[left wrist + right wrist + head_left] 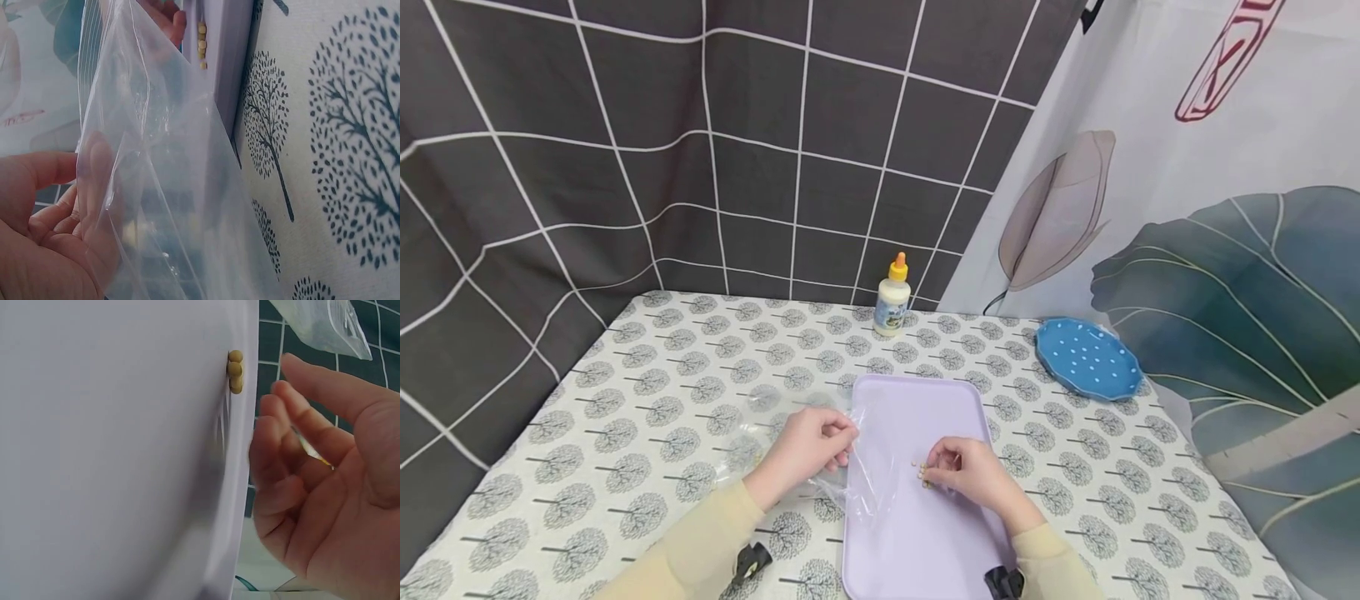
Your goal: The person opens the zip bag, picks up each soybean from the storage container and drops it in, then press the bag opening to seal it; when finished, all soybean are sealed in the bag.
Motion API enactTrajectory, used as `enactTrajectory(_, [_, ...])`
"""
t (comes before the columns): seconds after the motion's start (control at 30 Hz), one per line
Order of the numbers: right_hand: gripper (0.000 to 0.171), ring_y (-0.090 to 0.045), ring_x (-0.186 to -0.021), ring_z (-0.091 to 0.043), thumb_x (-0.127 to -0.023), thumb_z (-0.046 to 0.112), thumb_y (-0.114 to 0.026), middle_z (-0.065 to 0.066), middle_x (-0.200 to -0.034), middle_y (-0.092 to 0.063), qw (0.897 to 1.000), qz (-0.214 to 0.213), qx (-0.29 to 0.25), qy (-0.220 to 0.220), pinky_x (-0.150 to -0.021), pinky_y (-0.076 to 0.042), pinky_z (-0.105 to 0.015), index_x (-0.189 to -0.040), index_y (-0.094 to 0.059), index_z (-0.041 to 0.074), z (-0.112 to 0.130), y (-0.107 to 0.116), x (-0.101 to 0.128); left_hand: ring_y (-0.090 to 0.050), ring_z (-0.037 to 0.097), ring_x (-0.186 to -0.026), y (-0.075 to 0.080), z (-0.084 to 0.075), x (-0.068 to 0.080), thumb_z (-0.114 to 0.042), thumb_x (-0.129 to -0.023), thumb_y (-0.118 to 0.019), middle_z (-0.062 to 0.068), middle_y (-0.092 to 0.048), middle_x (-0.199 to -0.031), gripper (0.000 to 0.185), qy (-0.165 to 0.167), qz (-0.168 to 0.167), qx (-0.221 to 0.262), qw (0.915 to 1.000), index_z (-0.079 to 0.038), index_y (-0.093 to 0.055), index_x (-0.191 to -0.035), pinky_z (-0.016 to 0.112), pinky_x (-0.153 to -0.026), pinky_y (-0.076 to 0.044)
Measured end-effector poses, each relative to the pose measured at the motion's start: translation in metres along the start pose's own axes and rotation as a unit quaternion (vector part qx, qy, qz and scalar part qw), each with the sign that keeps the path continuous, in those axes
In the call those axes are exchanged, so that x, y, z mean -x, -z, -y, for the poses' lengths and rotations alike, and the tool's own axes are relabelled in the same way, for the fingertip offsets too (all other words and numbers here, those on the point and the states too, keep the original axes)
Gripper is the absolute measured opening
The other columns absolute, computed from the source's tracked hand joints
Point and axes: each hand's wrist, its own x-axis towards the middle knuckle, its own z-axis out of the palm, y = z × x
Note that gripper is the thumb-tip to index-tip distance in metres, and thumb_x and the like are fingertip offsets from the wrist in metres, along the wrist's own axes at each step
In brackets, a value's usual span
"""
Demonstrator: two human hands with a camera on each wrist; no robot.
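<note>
My left hand (808, 446) pinches a clear plastic zip bag (169, 150) by its edge. The bag hangs slack, part of it over the left rim of a lilac tray (917, 408). A blurred yellowish spot shows through the film low in the left wrist view. Over the tray is my right hand (966, 471), its fingers loosely bent and the thumb apart from them. Several small round yellow-brown beads (235, 370) lie together on the tray near its fingertips. Nothing shows between those fingers in the right wrist view.
A glue bottle (892, 304) with an orange tip stands at the back of the table. To the right lies a blue dish (1086, 358) with white dots. A tree-print cloth (647, 450) covers the table, and a dark grid curtain (737, 167) hangs behind.
</note>
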Motion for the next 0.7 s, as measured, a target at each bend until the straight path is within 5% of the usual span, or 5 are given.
enactTrajectory(0.7, [0.019,-0.043,-0.055,-0.007,-0.071,0.012,-0.078,0.008,-0.060,-0.048,0.993,0.020,0.111,-0.017,-0.049,-0.038,-0.020,-0.071,-0.060,0.017,0.009,-0.006,0.003,-0.060,0.011,-0.057,-0.001,0.000,0.002,-0.015,-0.090,-0.064,0.003,-0.064,-0.071,0.015,-0.006,0.001,-0.001,1.0000,-0.001,-0.067,-0.097,0.022,-0.052,-0.056])
